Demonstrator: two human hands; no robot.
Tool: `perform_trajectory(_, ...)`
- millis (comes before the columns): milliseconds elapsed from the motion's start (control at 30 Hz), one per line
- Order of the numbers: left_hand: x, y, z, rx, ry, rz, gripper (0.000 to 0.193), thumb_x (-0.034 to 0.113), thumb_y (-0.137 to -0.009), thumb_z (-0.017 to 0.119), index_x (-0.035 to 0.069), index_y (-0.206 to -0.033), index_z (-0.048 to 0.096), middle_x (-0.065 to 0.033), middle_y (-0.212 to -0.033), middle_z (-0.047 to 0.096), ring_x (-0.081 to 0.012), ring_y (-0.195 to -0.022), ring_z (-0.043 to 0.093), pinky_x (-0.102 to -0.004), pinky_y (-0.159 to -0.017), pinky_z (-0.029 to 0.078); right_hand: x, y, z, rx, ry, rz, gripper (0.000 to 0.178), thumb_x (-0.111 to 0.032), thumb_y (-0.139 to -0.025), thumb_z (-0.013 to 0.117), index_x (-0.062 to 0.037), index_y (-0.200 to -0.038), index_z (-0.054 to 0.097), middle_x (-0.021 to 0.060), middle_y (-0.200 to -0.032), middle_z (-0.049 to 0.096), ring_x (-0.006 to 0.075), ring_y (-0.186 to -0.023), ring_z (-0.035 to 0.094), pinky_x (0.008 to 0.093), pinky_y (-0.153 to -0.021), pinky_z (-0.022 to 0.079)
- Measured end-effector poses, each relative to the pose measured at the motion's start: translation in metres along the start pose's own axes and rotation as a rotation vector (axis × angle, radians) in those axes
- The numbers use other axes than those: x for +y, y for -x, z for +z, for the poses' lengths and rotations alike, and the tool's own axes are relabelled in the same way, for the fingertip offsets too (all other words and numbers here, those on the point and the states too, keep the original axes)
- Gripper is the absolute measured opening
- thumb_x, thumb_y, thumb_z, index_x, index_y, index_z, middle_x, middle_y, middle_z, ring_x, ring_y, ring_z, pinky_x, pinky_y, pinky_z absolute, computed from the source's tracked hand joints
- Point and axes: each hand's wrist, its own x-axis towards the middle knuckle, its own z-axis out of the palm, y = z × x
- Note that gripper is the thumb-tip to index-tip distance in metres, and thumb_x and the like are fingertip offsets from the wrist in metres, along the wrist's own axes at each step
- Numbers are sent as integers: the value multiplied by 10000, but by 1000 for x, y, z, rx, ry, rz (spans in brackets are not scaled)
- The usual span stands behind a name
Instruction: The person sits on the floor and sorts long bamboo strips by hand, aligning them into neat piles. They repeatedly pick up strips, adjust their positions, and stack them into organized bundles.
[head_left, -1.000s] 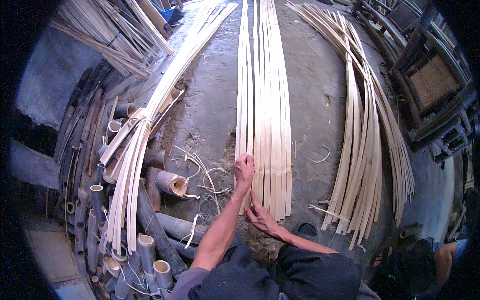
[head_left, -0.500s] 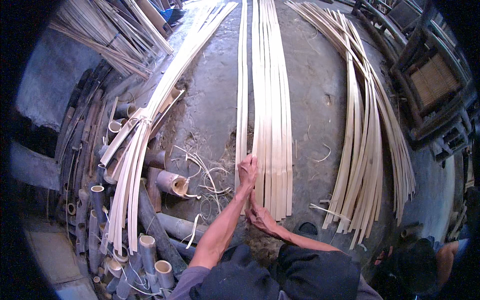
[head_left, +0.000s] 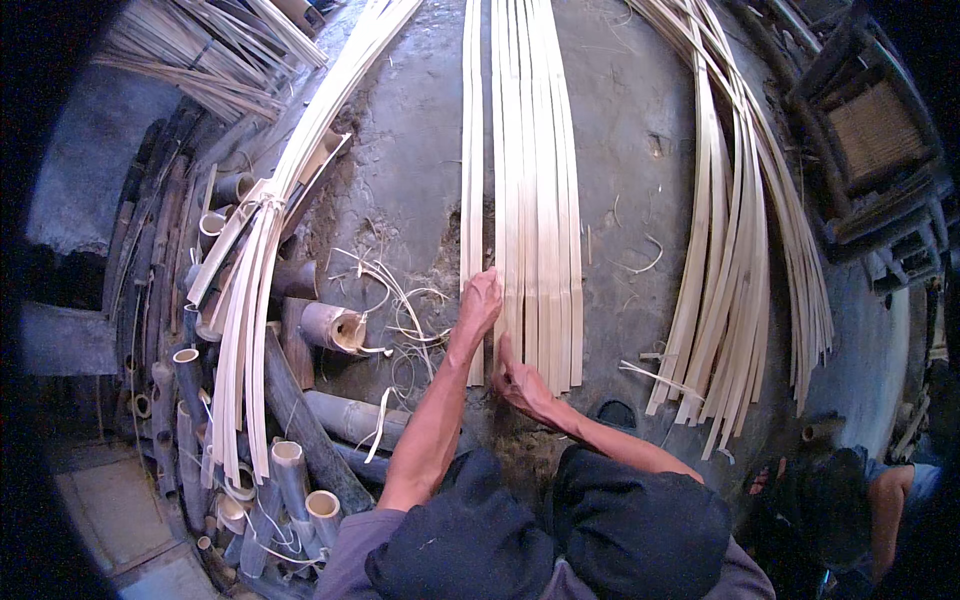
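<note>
Long pale bamboo strips (head_left: 540, 250) lie side by side on the floor in front of me, their near ends roughly lined up. A narrow gap parts them from a few strips (head_left: 471, 200) on the left. My left hand (head_left: 481, 298) is closed at the left edge of the wider row, with fingers pinched on a bamboo strip. My right hand (head_left: 522, 385) is at the near end of that same edge, its fingers bent around the strip's end. The palm side of both hands is hidden.
A tied bundle of strips (head_left: 262, 260) leans over cut bamboo tubes (head_left: 335, 328) on the left. More loose strips (head_left: 715, 270) fan out on the right. Thin shavings (head_left: 400, 300) litter the floor (head_left: 630, 200). A wooden frame (head_left: 870, 130) stands at right; another person's arm (head_left: 888, 510) shows lower right.
The whole view has shifted, so the floor things sit higher in the picture. Both hands stay near the same strip edge; my right hand's fingers have drawn in around the strip's end.
</note>
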Motion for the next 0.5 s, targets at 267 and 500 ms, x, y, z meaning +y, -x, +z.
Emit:
perform_trajectory(267,5,12,-12,37,-52,-109,277,169,-896,540,-14,-1101,577,-168,-763,589,-351,-710,590,-459,-656,473,-12,-6,-12,-47,13,32,867,-39,-834,546,17,-1476,-33,188,-549,457,320,-442,496,437,-439,388)
perform_trajectory(500,0,26,-32,172,-344,-165,671,134,-782,628,-77,-1351,342,-301,-1134,491,-442,-1057,490,-494,-934,403,-21,-2,-8,-14,68,-3,839,-60,-872,549,8,-1484,-20,156,-514,421,282,-415,444,417,-439,390)
